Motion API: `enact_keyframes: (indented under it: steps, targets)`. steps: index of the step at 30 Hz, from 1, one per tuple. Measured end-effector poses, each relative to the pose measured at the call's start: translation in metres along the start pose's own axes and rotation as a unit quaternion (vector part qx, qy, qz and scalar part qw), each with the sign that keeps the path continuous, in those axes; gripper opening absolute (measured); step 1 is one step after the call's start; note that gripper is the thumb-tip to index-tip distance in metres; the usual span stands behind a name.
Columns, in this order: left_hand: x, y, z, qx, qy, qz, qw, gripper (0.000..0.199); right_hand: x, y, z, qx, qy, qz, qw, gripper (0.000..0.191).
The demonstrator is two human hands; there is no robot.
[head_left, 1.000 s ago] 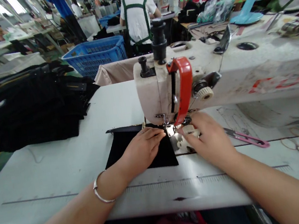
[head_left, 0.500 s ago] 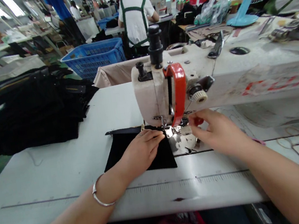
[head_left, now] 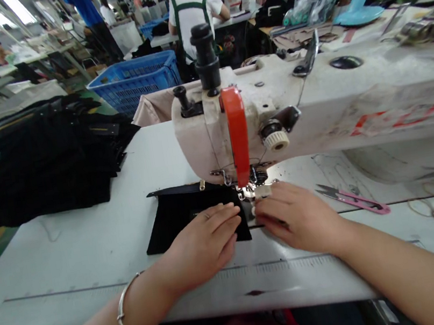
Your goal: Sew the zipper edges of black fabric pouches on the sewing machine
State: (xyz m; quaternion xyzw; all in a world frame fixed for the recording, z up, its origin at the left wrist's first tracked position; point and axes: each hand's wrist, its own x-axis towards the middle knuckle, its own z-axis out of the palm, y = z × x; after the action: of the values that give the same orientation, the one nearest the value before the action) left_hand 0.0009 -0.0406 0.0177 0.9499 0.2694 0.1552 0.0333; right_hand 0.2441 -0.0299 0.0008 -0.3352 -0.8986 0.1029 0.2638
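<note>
A black fabric piece (head_left: 175, 212) with a zipper along its far edge lies flat on the sewing machine bed, its right edge by the presser foot. A gold zipper pull (head_left: 202, 185) shows on that strip. My left hand (head_left: 207, 237) rests palm down on the fabric, fingers stretched out together. Just right of the fabric, my right hand (head_left: 296, 216) is beside the needle area with its fingers curled in and pressed together; what they hold, if anything, is hidden. The white sewing machine (head_left: 197, 138) with an orange lever guard stands over the fabric's right edge.
Pink-handled thread snips (head_left: 355, 200) lie on the bed right of my right hand. A tall pile of black fabric pieces (head_left: 37, 162) sits at the left. Behind the table are a blue crate (head_left: 135, 79) and a seated person (head_left: 195, 13) in a white shirt.
My right hand has come down and nearer from beside the needle, fingers now curled, uncovering the snips. My left hand has shifted slightly nearer on the fabric.
</note>
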Motion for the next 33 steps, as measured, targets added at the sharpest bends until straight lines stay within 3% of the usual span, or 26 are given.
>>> enact_keyframes:
  steps: [2, 5, 8, 14, 23, 33]
  targets:
    - [-0.001, 0.0, 0.005, -0.012, 0.026, -0.02, 0.999, 0.032, -0.004, -0.008, -0.001, 0.05, -0.053, -0.046, 0.996, 0.023]
    - [0.0, -0.001, 0.01, 0.008, 0.0, -0.036, 0.999, 0.042, -0.007, -0.015, 0.001, 0.059, -0.083, -0.054, 0.993, 0.022]
    - [0.003, -0.001, 0.009, 0.044, -0.034, -0.018, 0.998, 0.043, -0.006, -0.019, 0.004, 0.047, -0.079, -0.051, 0.994, 0.016]
    - [0.01, -0.005, 0.006, 0.063, -0.046, -0.011, 0.997, 0.038, -0.004, -0.021, 0.004, 0.044, -0.067, -0.044, 0.996, 0.018]
    - [0.018, -0.029, 0.01, 0.046, -0.044, 0.011, 0.998, 0.038, 0.0, -0.023, 0.008, 0.023, -0.063, -0.029, 0.997, 0.022]
    - [0.006, -0.026, 0.013, 0.003, 0.057, 0.058, 0.997, 0.021, -0.002, -0.016, 0.003, 0.041, -0.055, -0.035, 0.997, 0.023]
